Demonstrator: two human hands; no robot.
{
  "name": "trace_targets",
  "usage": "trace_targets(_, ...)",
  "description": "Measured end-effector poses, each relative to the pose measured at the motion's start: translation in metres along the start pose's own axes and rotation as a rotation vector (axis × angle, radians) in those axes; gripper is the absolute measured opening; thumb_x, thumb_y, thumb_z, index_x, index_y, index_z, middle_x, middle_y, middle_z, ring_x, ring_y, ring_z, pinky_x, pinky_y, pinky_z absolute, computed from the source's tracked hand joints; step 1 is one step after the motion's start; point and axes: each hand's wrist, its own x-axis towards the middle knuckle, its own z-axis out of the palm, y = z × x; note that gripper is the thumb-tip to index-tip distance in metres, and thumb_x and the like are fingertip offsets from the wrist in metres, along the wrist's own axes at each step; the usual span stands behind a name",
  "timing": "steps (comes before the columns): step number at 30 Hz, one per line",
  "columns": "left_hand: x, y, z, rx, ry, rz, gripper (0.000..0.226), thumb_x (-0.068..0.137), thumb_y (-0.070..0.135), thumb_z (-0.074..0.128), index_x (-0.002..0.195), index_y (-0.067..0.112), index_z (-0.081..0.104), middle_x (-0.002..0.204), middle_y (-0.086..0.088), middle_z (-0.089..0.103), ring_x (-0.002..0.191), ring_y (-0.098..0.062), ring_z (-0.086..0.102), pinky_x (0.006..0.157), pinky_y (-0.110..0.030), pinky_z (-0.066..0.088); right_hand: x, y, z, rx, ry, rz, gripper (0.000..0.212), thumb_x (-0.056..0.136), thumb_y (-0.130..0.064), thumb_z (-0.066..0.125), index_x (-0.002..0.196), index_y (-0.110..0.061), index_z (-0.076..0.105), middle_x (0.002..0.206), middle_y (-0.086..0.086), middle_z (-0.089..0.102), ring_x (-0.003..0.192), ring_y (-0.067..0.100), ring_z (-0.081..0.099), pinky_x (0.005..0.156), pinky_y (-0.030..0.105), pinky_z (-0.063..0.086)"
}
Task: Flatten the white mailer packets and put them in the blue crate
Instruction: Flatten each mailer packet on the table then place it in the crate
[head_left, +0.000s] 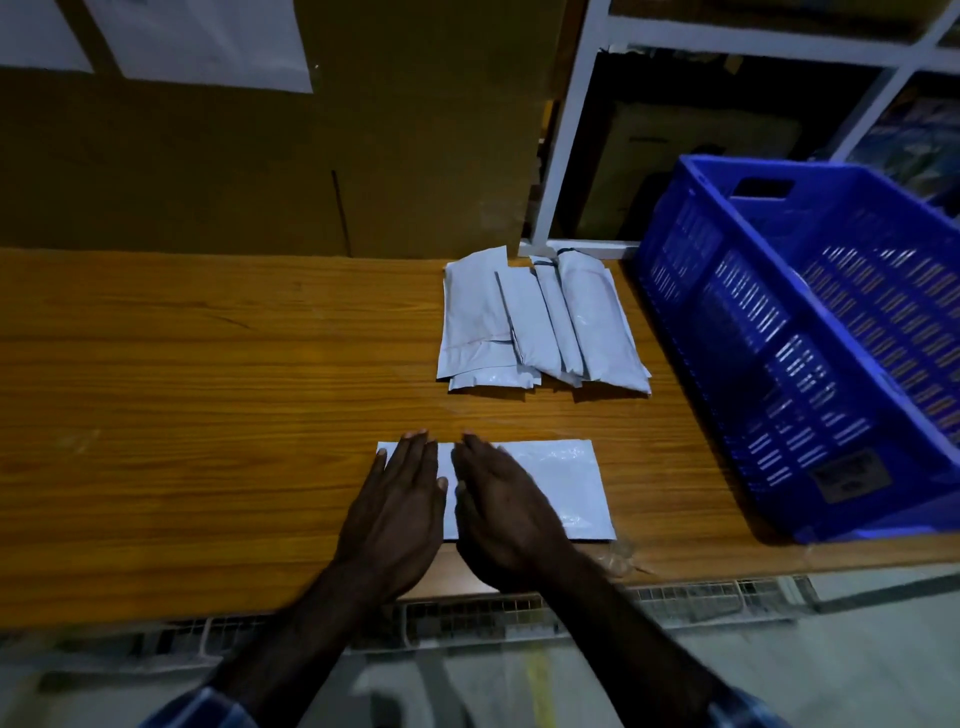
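A white mailer packet (566, 483) lies flat on the wooden table (208, 415) near its front edge. My left hand (397, 509) presses on the packet's left part with straight fingers. Beside it, my right hand (506, 512) lies flat on the packet's middle, fingers straight and together. A pile of several white mailer packets (540, 322) sits farther back on the table, overlapping one another. The blue crate (810, 332) stands at the table's right end, tilted in view, its inside mostly dark.
A large brown cardboard wall (311, 171) rises behind the table with white sheets (208, 41) stuck on it. A white metal rack (566, 130) with dark shelves stands at the back right. Below the table's front edge runs a wire grid (467, 618).
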Motion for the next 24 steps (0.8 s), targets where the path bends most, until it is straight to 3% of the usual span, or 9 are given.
trace_targets(2, 0.005, 0.01, 0.003, -0.057, 0.027, 0.011, 0.078, 0.095, 0.048, -0.011, 0.152, 0.006, 0.021, 0.158, -0.006, 0.014, 0.149, -0.018, 0.013, 0.12, -0.036, 0.001, -0.003, 0.009, -0.008, -0.051, 0.057, 0.043, 0.054, 0.096, -0.024, 0.032, 0.135, 0.005, 0.053, 0.142, 0.024, 0.051, 0.131, 0.035, 0.05, 0.112, 0.046, 0.038)
trace_targets(4, 0.006, 0.019, 0.007, -0.072, 0.018, 0.02, 0.082, 0.095, 0.05, -0.014, 0.151, 0.006, 0.028, 0.157, -0.006, 0.022, 0.147, -0.019, 0.019, 0.122, -0.036, 0.0, -0.007, 0.017, -0.007, -0.073, 0.043, 0.08, 0.054, 0.095, -0.025, 0.032, 0.13, 0.008, 0.057, 0.135, 0.027, 0.056, 0.125, 0.04, 0.055, 0.106, 0.055, 0.042)
trace_targets(7, 0.003, 0.021, 0.013, -0.038, -0.016, 0.015, 0.065, 0.104, 0.04, 0.006, 0.145, 0.005, 0.041, 0.153, -0.01, 0.036, 0.142, -0.023, 0.034, 0.116, -0.041, 0.013, -0.014, 0.022, 0.0, -0.087, 0.002, 0.092, 0.053, 0.1, -0.028, 0.03, 0.132, 0.006, 0.056, 0.139, 0.025, 0.053, 0.13, 0.038, 0.051, 0.111, 0.051, 0.038)
trace_targets(10, -0.001, 0.02, 0.016, -0.014, 0.009, 0.023, 0.055, 0.104, 0.035, 0.02, 0.147, 0.006, 0.038, 0.155, -0.009, 0.033, 0.145, -0.021, 0.028, 0.115, -0.043, 0.017, -0.021, 0.024, 0.006, -0.138, 0.03, 0.046, 0.048, 0.104, -0.024, 0.032, 0.137, 0.005, 0.051, 0.146, 0.024, 0.047, 0.139, 0.034, 0.042, 0.115, 0.048, 0.033)
trace_targets(15, 0.0, 0.02, 0.017, 0.058, 0.027, 0.039, 0.056, 0.103, 0.035, 0.019, 0.144, 0.005, 0.044, 0.153, -0.011, 0.038, 0.143, -0.023, 0.033, 0.113, -0.045, 0.021, -0.023, 0.024, 0.008, -0.172, 0.01, 0.038, 0.05, 0.106, -0.026, 0.029, 0.14, 0.004, 0.049, 0.149, 0.023, 0.042, 0.142, 0.032, 0.038, 0.116, 0.047, 0.031)
trace_targets(18, 0.004, 0.024, 0.014, 0.081, 0.017, 0.029, 0.061, 0.104, 0.034, 0.012, 0.139, 0.003, 0.05, 0.147, -0.015, 0.045, 0.137, -0.026, 0.043, 0.113, -0.049, 0.031, -0.017, 0.021, -0.001, -0.135, -0.026, 0.065, 0.06, 0.106, -0.032, 0.016, 0.14, 0.004, 0.049, 0.149, 0.023, 0.043, 0.14, 0.034, 0.04, 0.114, 0.051, 0.035)
trace_targets(20, 0.007, 0.03, 0.009, 0.046, 0.047, 0.065, 0.057, 0.103, 0.032, 0.018, 0.139, 0.001, 0.049, 0.147, -0.015, 0.046, 0.137, -0.027, 0.043, 0.113, -0.048, 0.028, -0.016, 0.021, -0.009, -0.109, -0.004, 0.104, 0.066, 0.105, -0.034, 0.008, 0.139, 0.004, 0.049, 0.148, 0.022, 0.044, 0.139, 0.033, 0.042, 0.115, 0.051, 0.033)
trace_targets(24, 0.012, 0.043, 0.007, 0.056, 0.037, 0.14, 0.058, 0.104, 0.03, 0.015, 0.137, 0.001, 0.052, 0.145, -0.015, 0.048, 0.138, -0.027, 0.042, 0.109, -0.047, 0.024, -0.024, 0.032, -0.009, -0.167, -0.011, 0.113, 0.055, 0.103, -0.026, 0.022, 0.137, 0.006, 0.051, 0.147, 0.024, 0.045, 0.139, 0.036, 0.042, 0.116, 0.048, 0.025)
